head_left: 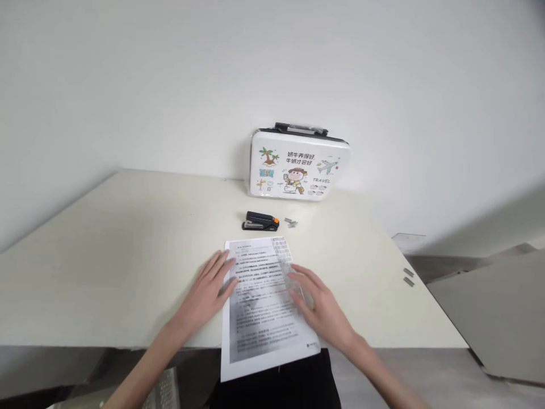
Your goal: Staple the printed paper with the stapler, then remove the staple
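A printed sheet of paper (259, 318), perhaps a stack, lies at the table's front edge, its lower end jutting out over my lap. My left hand (208, 289) rests along its left edge with the fingers stretched and apart. At the opposite edge, my right hand (319, 304) touches the paper with slightly bent, parted fingers; it holds nothing that I can see. Just beyond the paper sits a black stapler (260, 221) with an orange end. Beside it are several small strips of staples (290, 222).
A white carry case (300, 165) with cartoon prints and a black handle stands against the wall at the back of the pale table (140, 255). Two more staple strips (409, 276) lie by the table's right edge. A grey panel (489, 307) stands beyond that edge.
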The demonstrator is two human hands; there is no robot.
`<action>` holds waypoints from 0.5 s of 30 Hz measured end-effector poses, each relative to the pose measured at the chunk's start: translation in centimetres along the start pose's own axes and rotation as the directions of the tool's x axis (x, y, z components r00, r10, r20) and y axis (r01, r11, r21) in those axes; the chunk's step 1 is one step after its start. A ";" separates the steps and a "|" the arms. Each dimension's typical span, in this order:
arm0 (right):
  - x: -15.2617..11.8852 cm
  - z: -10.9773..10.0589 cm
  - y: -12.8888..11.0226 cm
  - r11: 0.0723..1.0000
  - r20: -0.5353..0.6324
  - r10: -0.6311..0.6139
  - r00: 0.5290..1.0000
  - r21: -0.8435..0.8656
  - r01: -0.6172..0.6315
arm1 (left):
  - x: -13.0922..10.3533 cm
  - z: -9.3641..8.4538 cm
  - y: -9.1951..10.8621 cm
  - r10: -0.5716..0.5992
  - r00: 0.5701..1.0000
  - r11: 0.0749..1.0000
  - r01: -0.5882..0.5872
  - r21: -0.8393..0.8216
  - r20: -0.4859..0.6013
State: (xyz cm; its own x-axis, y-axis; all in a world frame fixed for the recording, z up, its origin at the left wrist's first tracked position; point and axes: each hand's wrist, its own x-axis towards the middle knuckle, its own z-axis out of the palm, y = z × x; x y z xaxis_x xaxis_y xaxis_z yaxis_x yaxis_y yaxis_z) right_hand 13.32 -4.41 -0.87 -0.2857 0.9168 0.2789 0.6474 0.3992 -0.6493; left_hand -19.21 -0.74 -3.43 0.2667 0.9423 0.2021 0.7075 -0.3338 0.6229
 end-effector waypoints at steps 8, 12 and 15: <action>9.1 0.4 3.7 0.992 -0.066 -0.109 0.992 -0.072 0.104 | -1.8 -0.3 0.5 -0.034 0.999 0.998 0.034 -0.052 0.001; 14.1 2.5 4.7 0.969 -0.048 -0.167 0.985 -0.191 0.155 | -1.7 -0.2 0.3 -0.020 0.999 0.998 0.019 -0.057 -0.026; 17.8 4.3 4.9 0.947 0.051 -0.152 0.987 -0.277 0.160 | -1.6 -0.2 0.4 -0.014 1.000 0.999 0.013 -0.033 -0.024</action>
State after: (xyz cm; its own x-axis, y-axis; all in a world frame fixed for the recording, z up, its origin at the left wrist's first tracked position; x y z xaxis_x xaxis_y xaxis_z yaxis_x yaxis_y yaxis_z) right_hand 8.35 13.83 -2.09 -0.4161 0.8442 0.3380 0.7636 0.5262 -0.3742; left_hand -19.48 -2.34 -3.35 0.2410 0.9472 0.2112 0.6890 -0.3203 0.6502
